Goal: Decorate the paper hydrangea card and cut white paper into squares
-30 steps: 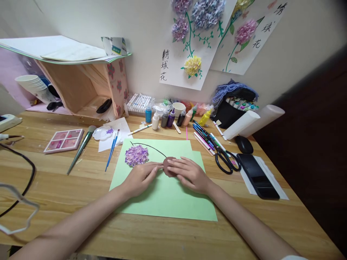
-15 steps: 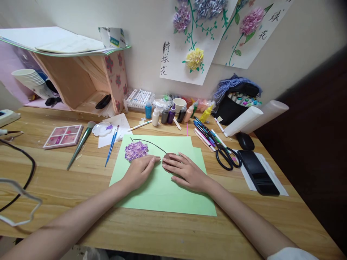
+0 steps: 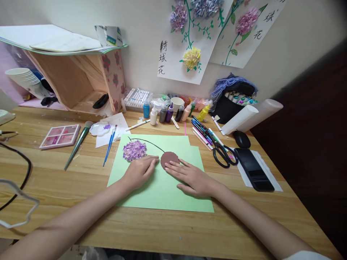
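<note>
Two overlapping light green paper sheets [image 3: 157,196] lie on the desk in front of me. A brown paper circle [image 3: 169,159] rests on the upper sheet, at the lower end of a thin black curved line. My right hand [image 3: 189,177] lies flat, fingers stretched, with the fingertips on the circle's lower right part. My left hand [image 3: 141,171] rests on the paper left of the circle, fingers extended and holding nothing. Just above it sits a purple and pink textured flower head [image 3: 134,150].
Paint bottles [image 3: 162,115] and markers stand along the back. Black scissors [image 3: 225,156], pens, a phone [image 3: 255,169] and a mouse [image 3: 241,139] lie to the right. Brushes [image 3: 78,145] and a pink palette [image 3: 60,136] are on the left. Flower pictures [image 3: 187,76] hang on the wall.
My right hand has slid right and down across the brown circle, so more of the circle shows. My left hand stays in the same place on the paper. The view has shifted slightly.
</note>
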Action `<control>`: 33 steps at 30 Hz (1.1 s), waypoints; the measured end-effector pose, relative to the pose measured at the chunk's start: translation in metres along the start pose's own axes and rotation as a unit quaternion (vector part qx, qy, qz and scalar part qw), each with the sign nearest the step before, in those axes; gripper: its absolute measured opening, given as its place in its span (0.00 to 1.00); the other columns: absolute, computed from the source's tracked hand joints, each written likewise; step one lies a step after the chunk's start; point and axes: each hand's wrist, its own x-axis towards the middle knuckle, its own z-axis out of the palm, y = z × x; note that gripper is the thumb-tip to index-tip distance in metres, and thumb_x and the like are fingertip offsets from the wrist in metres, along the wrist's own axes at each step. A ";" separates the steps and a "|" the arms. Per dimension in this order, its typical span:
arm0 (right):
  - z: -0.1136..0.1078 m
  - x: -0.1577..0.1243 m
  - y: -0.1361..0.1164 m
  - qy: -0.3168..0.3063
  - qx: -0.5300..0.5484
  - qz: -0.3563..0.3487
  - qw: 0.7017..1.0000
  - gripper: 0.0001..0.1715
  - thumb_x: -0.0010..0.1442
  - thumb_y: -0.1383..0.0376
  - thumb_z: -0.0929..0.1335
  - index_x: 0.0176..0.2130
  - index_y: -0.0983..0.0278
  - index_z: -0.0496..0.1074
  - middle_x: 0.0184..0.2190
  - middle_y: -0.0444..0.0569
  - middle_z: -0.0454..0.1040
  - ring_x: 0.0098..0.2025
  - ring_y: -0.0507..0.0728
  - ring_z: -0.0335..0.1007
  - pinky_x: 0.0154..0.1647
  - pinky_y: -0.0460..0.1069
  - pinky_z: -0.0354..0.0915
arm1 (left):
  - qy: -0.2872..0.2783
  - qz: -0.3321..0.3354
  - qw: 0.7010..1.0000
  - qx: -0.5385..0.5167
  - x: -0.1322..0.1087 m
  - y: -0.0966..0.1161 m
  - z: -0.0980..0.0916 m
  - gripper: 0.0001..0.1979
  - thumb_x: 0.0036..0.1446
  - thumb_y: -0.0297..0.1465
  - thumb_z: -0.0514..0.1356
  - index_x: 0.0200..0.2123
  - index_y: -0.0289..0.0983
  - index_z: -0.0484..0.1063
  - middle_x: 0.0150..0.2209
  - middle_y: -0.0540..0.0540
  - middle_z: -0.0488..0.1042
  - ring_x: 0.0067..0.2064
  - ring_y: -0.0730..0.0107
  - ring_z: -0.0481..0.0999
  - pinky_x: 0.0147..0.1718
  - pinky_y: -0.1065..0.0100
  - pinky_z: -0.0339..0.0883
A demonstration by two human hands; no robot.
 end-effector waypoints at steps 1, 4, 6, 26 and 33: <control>0.001 -0.002 0.000 0.006 -0.001 0.011 1.000 0.36 0.64 0.62 0.58 0.65 0.62 0.36 0.65 0.48 0.43 0.67 0.56 0.37 0.66 0.59 0.38 | -0.002 0.001 1.000 0.002 0.000 0.000 0.000 0.19 0.64 0.32 0.43 0.42 0.36 0.74 0.46 0.44 0.75 0.48 0.67 0.74 0.48 0.65 0.66; 0.004 -0.007 0.001 0.033 0.005 0.036 0.999 0.35 0.64 0.64 0.58 0.65 0.61 0.38 0.65 0.50 0.47 0.66 0.57 0.40 0.65 0.60 0.40 | -0.005 0.005 1.000 0.004 0.000 -0.001 0.001 0.19 0.63 0.32 0.44 0.43 0.37 0.74 0.47 0.44 0.75 0.48 0.67 0.74 0.48 0.64 0.66; 0.006 -0.008 0.001 0.042 0.011 0.040 0.998 0.34 0.63 0.65 0.58 0.65 0.61 0.40 0.64 0.50 0.50 0.65 0.56 0.44 0.65 0.61 0.41 | -0.005 0.006 1.000 0.006 0.000 -0.001 0.002 0.19 0.63 0.32 0.44 0.43 0.37 0.74 0.47 0.45 0.75 0.48 0.66 0.74 0.48 0.63 0.67; 0.028 -0.004 0.012 0.179 -0.014 0.256 0.950 0.38 0.65 0.54 0.54 0.65 0.63 0.31 0.65 0.55 0.45 0.66 0.58 0.41 0.62 0.60 0.50 | -0.139 0.112 0.980 0.085 0.002 0.040 0.023 0.35 0.60 0.47 0.46 0.65 0.36 0.42 0.65 0.40 0.44 0.65 0.58 0.44 0.62 0.54 0.42; 0.036 -0.005 0.021 0.243 0.011 0.253 0.936 0.38 0.64 0.55 0.57 0.65 0.61 0.34 0.64 0.56 0.48 0.64 0.61 0.46 0.60 0.62 0.53 | -0.070 0.086 0.990 0.087 -0.009 0.046 0.021 0.39 0.58 0.48 0.48 0.65 0.35 0.38 0.66 0.36 0.37 0.66 0.54 0.36 0.61 0.51 0.41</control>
